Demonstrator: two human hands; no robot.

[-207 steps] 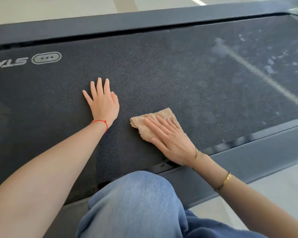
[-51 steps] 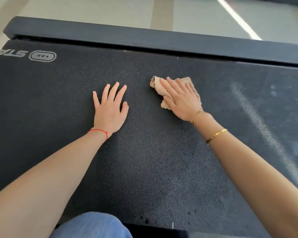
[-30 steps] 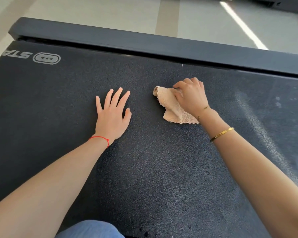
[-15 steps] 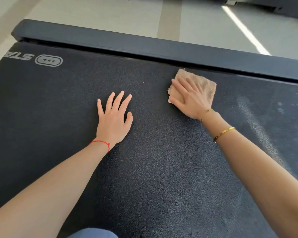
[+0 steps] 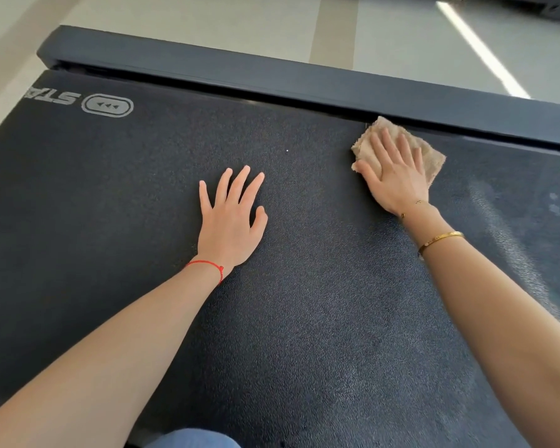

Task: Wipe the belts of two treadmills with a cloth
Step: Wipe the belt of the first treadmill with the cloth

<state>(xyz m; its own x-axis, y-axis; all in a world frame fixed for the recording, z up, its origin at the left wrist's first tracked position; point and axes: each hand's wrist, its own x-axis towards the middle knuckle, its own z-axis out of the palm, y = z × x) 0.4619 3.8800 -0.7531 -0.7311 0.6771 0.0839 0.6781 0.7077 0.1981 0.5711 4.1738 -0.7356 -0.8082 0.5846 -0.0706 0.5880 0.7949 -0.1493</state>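
My right hand (image 5: 396,179) lies flat, fingers straight, pressing the cloth (image 5: 429,156) onto the belt (image 5: 304,318) at its far edge, just beside the side rail (image 5: 272,72); this grip pinches nothing, since downward pressure alone carries the cloth. My left hand (image 5: 232,221) rests open, fingers spread, on bare belt, probably bracing my lean. Pale streaks (image 5: 511,240) remain to the right, so I judge wiping unfinished.
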